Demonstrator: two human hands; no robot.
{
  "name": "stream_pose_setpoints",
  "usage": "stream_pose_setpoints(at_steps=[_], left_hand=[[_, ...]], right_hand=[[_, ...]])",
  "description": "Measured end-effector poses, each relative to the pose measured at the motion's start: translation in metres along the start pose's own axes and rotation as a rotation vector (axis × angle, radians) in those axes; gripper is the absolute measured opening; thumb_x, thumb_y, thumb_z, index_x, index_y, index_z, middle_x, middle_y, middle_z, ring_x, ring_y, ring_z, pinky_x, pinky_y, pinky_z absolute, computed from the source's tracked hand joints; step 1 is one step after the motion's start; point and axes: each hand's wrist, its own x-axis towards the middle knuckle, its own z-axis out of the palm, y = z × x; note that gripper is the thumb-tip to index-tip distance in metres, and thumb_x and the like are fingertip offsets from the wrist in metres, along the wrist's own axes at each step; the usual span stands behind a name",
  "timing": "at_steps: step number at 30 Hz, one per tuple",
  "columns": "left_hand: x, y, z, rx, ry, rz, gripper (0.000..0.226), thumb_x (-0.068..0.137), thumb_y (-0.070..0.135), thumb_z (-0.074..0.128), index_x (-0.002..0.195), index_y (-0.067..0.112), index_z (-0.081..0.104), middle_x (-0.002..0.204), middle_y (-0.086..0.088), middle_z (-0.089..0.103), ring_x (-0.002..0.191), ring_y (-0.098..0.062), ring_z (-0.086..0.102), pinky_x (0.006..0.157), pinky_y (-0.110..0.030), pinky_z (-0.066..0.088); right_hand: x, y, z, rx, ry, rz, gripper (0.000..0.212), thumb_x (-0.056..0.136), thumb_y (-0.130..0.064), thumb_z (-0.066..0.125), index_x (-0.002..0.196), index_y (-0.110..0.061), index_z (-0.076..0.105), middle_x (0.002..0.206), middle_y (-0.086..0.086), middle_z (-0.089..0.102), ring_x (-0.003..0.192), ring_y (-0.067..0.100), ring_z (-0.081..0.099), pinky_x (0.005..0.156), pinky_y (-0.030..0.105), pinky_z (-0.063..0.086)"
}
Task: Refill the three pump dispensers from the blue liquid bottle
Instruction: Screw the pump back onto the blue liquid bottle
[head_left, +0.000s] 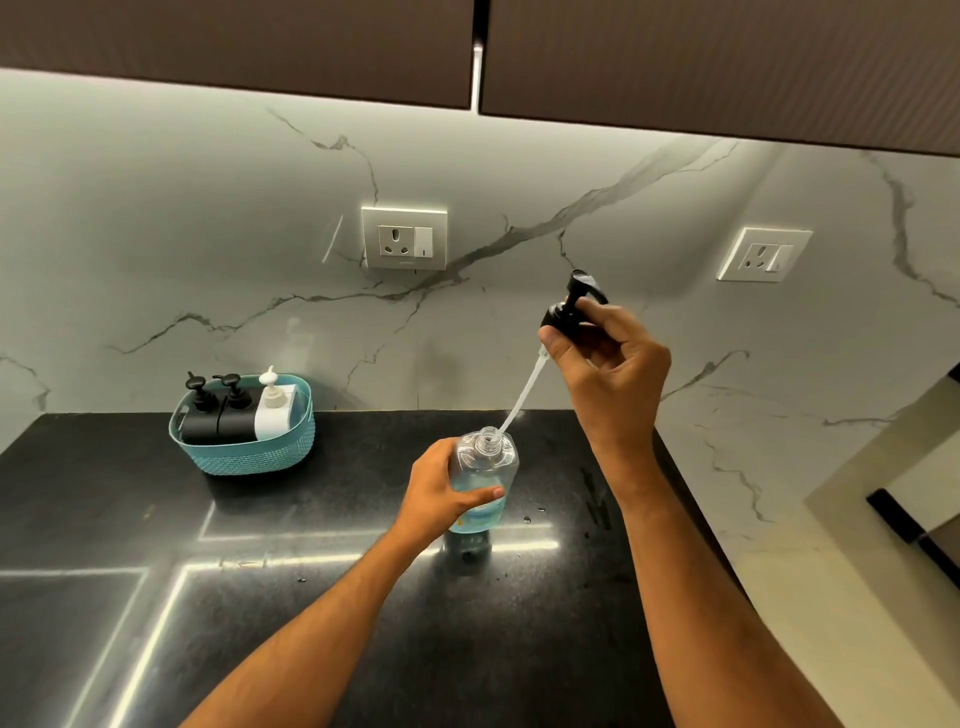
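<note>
at the far left, near the wall, a teal woven-textured basket (244, 457) with a handle slot sits on the bench (130, 519), a glossy black speckled stone slab with bright reflected light bars. three pump dispensers stand upright and tight together in it: two matte black dispensers (213, 413) with black pumps, then a white dispenser (272, 410) with a white pump at the right end.

nearer the middle, the left hand (441, 493) wraps the clear bottle (485, 478) from its left side, fingers (485, 493) curled round the front and clamped on the body. the bottle is transparent plastic with rounded shoulders and a threaded open neck, pale blue liquid in its lower part, standing on the bench with its long axis upright and its mouth pointing up, well apart from the basket.

up and to the right, the right hand (608, 364) holds a black pump head (571, 306) in the air, fingers closed around its collar, nozzle uppermost. its thin translucent dip tube (524, 392) slants down-left, the lower tip at the rim of the bottle's mouth.

behind, a white marble-veined wall carries two socket plates (404, 238).
</note>
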Motion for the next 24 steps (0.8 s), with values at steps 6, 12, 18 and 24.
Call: stream_pose_setpoints(at_steps=[6, 12, 18, 24], left_hand=[[0.0, 0.005, 0.003, -0.005, -0.006, 0.009, 0.069, 0.068, 0.035, 0.096, 0.126, 0.029, 0.059, 0.122, 0.011, 0.067, 0.112, -0.013, 0.066, 0.097, -0.032, 0.059], [0.0, 0.01, 0.003, -0.007, 0.0, 0.038, 0.071, 0.068, 0.039, 0.096, 0.128, 0.027, 0.06, 0.121, 0.01, 0.068, 0.111, -0.012, 0.067, 0.097, -0.036, 0.06], [-0.001, 0.016, 0.001, -0.009, 0.013, 0.086, 0.067, 0.069, 0.039, 0.095, 0.126, 0.028, 0.061, 0.116, 0.01, 0.068, 0.107, -0.012, 0.069, 0.094, -0.038, 0.061], [-0.001, 0.022, 0.001, -0.018, 0.006, 0.116, 0.068, 0.069, 0.037, 0.095, 0.127, 0.025, 0.061, 0.116, 0.009, 0.068, 0.107, -0.013, 0.069, 0.093, -0.04, 0.061]], right_hand=[[-0.013, 0.014, 0.01, -0.066, -0.116, -0.017, 0.026, 0.082, -0.014, 0.085, 0.105, -0.009, 0.075, 0.096, 0.002, 0.075, 0.089, 0.011, 0.073, 0.078, 0.024, 0.061], [-0.033, 0.047, 0.016, -0.157, -0.307, 0.018, 0.034, 0.08, -0.018, 0.087, 0.109, -0.006, 0.075, 0.1, 0.003, 0.076, 0.089, 0.012, 0.074, 0.079, 0.032, 0.063], [-0.048, 0.069, 0.013, -0.21, -0.453, 0.125, 0.04, 0.076, -0.013, 0.089, 0.113, -0.006, 0.074, 0.104, 0.004, 0.077, 0.092, 0.012, 0.073, 0.084, 0.033, 0.062], [-0.056, 0.071, 0.008, -0.222, -0.476, 0.154, 0.037, 0.073, -0.016, 0.091, 0.106, -0.011, 0.077, 0.096, -0.001, 0.077, 0.087, 0.009, 0.073, 0.08, 0.029, 0.061]])
